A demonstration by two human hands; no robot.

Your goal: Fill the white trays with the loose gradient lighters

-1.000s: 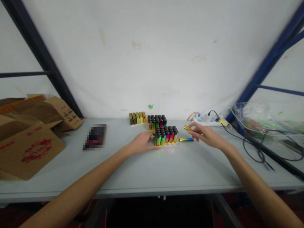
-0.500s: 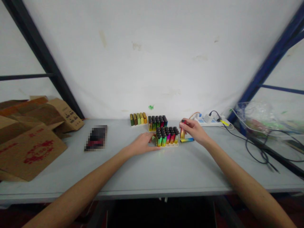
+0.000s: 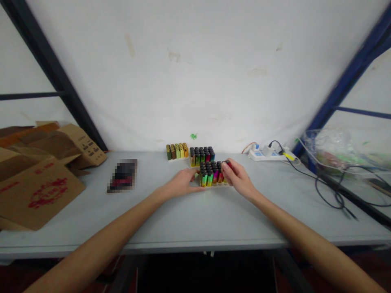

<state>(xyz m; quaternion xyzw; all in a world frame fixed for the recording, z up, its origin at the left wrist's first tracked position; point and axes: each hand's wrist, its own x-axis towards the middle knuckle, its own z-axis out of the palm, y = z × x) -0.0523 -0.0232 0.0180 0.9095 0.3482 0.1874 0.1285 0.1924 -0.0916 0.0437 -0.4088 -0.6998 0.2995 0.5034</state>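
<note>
My left hand grips the left end of a pale tray, its thumb along the front edge and its fingers curled behind. Rows of shiny multicoloured lighters with black tops stand upright in this tray. At the tray's right end, my right hand pinches a red lighter between thumb and fingers. The hand covers most of that lighter, so whether it sits in the tray cannot be made out. Just behind stands a second group of black-topped lighters.
Farther back left is a tray of yellow and green cases. A pixelated dark object and cardboard boxes lie to the left. On the right are a power strip, black cables and a clear plastic bag.
My right hand has moved left with the red lighter, from beside the tray to its right end. The blue-yellow lighter lying there is now hidden. My left hand stays at the tray.
</note>
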